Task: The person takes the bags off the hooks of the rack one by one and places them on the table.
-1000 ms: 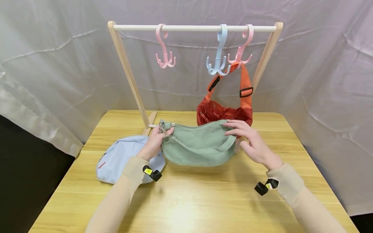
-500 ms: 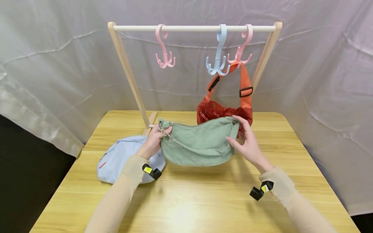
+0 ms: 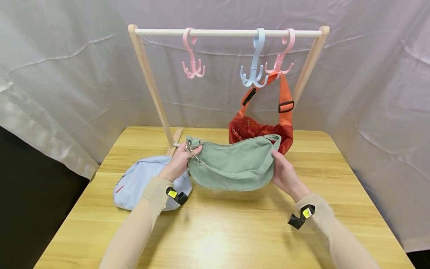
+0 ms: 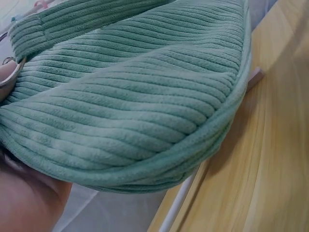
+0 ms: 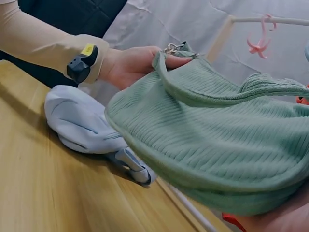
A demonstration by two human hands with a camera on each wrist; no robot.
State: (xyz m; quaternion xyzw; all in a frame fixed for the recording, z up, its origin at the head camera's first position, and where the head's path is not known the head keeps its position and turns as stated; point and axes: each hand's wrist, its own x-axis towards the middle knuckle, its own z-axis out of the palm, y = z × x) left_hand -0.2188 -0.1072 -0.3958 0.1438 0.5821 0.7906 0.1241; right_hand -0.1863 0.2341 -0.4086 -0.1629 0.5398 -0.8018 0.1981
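Bag (image 3: pixel 231 158), green, ribbed: left fingers (image 3: pixel 196 150) pinching ringed end, right fingers (image 3: pixel 279 157) closed on opposite end; strap (image 3: pixel 267 165) draped between, best kept untwisted, ends level.

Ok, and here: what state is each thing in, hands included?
Green bag: held up above the table
Left hand: grips the green bag near its metal rings
Right hand: holds the green bag's other end
Red bag: hanging by its orange strap from the right pink hook
Light-blue bag: lying on the table
Left pink hook: on the rail, bare
Blue hook: on the rail, no bag visibly hung from it
Rack: standing upright
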